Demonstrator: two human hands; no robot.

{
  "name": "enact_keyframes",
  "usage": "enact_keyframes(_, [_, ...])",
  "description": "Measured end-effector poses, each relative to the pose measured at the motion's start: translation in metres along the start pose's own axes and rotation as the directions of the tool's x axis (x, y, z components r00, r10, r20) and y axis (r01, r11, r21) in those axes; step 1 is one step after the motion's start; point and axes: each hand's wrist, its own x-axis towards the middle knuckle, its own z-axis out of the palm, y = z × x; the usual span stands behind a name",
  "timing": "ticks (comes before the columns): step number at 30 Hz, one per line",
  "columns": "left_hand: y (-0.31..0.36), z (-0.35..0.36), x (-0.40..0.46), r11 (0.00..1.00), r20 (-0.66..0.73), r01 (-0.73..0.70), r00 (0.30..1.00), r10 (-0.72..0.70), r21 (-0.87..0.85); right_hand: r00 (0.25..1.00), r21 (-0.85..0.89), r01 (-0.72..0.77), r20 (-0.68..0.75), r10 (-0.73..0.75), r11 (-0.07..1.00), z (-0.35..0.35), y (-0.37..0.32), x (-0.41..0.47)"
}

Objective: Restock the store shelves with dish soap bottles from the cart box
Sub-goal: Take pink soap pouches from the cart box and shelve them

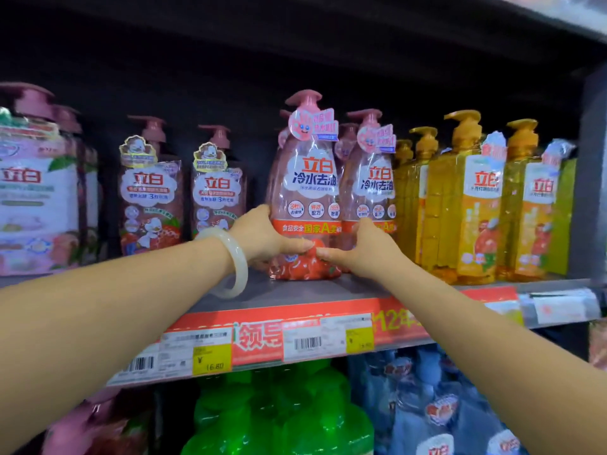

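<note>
Both hands, the left hand [262,234] and right hand [361,247], are gripping a pink dish soap bottle [305,192] low on the shelf [295,290], seemingly squaring its label forward beside its twin [371,178].

Open gap on shelf [295,292] between duck-label bottles [218,188] and front pink bottle [305,192], left of it. Right side blocked: second pink bottle [369,178] touching, then yellow bottles [460,205] packed tight. Headroom above pumps clear.

1. Held bottle [303,185] stands on the shelf [295,292], between both hands.
2. Left hand [262,236] on its left, right hand [364,249] on its right.
3. Another bottle [371,178] just right, partly behind.
</note>
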Motion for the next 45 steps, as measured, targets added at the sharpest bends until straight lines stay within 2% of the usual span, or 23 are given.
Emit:
enact_keyframes(5, [-0.002, 0.005, 0.005, 0.998, -0.038, -0.022, 0.999, 0.024, 0.052, 0.998, -0.112, 0.002, 0.06, 0.005, 0.994, 0.002, 0.001, 0.006])
enact_keyframes(10, [-0.011, 0.002, 0.007, 0.999, 0.003, 0.001, 1.0, -0.001, 0.033, 0.997, -0.076, -0.047, 0.063, 0.052, 0.996, -0.001, 0.006, 0.012])
enact_keyframes(24, [-0.015, 0.001, 0.009, 0.996, 0.011, 0.093, 0.996, -0.093, 0.012, 0.998, -0.099, -0.048, 0.045, 0.053, 0.994, -0.001, 0.003, 0.013])
enact_keyframes(31, [-0.009, 0.002, 0.004, 0.983, 0.033, 0.137, 0.989, -0.142, 0.124, 0.999, -0.12, -0.031, 0.022, 0.034, 0.992, 0.0, 0.002, 0.01])
enact_keyframes(34, [-0.003, -0.001, -0.001, 0.964, 0.025, 0.135, 0.989, -0.144, 0.228, 1.0, -0.115, -0.007, 0.007, 0.008, 0.993, 0.0, 0.003, 0.01])
enact_keyframes(37, [0.005, -0.013, -0.012, 0.891, -0.052, 0.1, 0.995, -0.086, 0.443, 0.995, -0.082, 0.054, -0.074, -0.06, 0.995, 0.0, 0.003, 0.008])
enact_keyframes(40, [0.014, -0.028, -0.033, 0.811, -0.104, 0.072, 0.994, -0.014, 0.581, 0.972, 0.021, 0.179, -0.159, -0.173, 0.984, -0.005, -0.001, 0.004])
enact_keyframes(42, [0.016, -0.041, -0.049, 0.769, -0.118, 0.065, 0.993, 0.013, 0.636, 0.951, 0.01, 0.273, -0.153, -0.268, 0.962, -0.009, -0.006, 0.0])
enact_keyframes(45, [0.018, -0.065, -0.075, 0.699, -0.147, 0.062, 0.987, 0.063, 0.712, 0.936, -0.072, 0.338, -0.074, -0.343, 0.938, -0.015, -0.029, -0.009])
